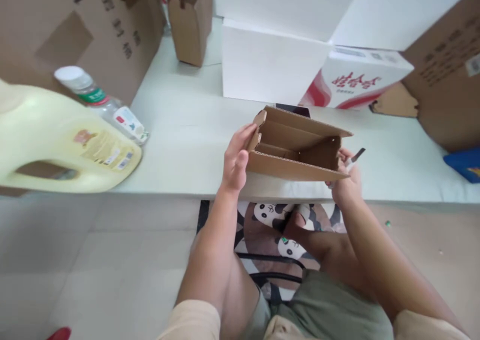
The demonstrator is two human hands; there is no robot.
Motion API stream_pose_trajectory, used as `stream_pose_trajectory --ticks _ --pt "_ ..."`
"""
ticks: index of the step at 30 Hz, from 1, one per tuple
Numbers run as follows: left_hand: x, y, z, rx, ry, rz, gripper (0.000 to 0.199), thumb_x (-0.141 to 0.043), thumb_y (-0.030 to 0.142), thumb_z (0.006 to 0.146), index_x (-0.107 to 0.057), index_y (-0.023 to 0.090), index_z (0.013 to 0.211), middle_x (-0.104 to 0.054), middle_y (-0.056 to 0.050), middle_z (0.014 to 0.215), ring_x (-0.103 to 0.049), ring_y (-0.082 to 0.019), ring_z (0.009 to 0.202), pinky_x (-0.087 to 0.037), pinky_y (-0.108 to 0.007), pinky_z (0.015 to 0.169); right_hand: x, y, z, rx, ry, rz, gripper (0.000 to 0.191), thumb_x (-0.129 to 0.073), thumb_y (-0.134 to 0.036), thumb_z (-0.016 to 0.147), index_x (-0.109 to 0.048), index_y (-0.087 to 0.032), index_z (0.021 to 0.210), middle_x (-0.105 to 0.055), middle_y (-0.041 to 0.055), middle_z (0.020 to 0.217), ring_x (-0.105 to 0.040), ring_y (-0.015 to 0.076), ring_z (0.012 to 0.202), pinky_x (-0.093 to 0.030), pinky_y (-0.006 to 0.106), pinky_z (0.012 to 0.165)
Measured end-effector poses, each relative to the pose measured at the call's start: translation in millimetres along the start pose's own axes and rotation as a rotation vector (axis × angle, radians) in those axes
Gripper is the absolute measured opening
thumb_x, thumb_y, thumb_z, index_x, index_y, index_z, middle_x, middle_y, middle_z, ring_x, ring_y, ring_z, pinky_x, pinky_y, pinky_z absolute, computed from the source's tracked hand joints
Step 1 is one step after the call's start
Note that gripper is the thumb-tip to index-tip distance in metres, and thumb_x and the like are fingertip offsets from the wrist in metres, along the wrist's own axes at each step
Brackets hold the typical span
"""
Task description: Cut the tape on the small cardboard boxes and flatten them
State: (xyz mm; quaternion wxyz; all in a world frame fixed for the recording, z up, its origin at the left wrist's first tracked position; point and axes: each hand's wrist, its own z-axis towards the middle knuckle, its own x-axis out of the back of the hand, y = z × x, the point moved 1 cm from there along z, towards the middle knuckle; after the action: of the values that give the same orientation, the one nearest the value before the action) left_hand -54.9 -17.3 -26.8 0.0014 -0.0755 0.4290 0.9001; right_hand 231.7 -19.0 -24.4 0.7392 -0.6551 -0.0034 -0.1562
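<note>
An open-topped brown cardboard box [296, 167] is held tilted above the front of the table, its hollow inside facing me. My left hand [236, 157] grips its left end, fingers against the notched end flaps and thumb pointing up. At the opposite end, my right hand [347, 182] supports the box's right wall, its fingers partly hidden behind the cardboard. That same hand also holds a utility knife [351, 161] with a pale handle; the dark blade points up and to the right. Behind the box, a dark flat object [292, 110] is mostly covered.
On the pale table [180, 145], a yellow jug [75, 140] and a plastic bottle [103, 105] stand left. A small cardboard carrier [189, 30], white boxes [273, 62] and a red-and-white carton [356, 77] line the back. A blue object [465, 164] lies right. Below is a panda mat [258, 235].
</note>
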Motion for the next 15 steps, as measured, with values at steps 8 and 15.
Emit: stream_pose_trajectory --ticks 8,15 --pt "-46.0 -19.4 1.1 0.101 0.033 0.212 0.048 -0.058 0.064 0.092 -0.077 0.022 0.104 -0.069 -0.011 0.132 -0.064 -0.029 0.126 -0.052 -0.044 0.107 15.2 28.1 18.4 0.278 0.130 0.044 0.036 -0.059 -0.056 0.091 -0.074 -0.026 0.102 -0.061 0.0062 0.135 -0.058 0.0265 0.130 -0.042 0.053 0.117" --pt "-62.0 -34.5 12.8 0.164 0.149 0.239 0.046 -0.068 0.057 0.088 -0.066 0.021 0.117 -0.070 -0.008 0.125 -0.066 -0.024 0.121 -0.051 -0.038 0.108 25.5 17.9 11.7 0.312 0.181 -0.055 0.040 -0.061 -0.059 0.089 -0.075 -0.023 0.102 -0.061 0.0113 0.129 -0.059 0.0318 0.127 -0.044 0.059 0.114"
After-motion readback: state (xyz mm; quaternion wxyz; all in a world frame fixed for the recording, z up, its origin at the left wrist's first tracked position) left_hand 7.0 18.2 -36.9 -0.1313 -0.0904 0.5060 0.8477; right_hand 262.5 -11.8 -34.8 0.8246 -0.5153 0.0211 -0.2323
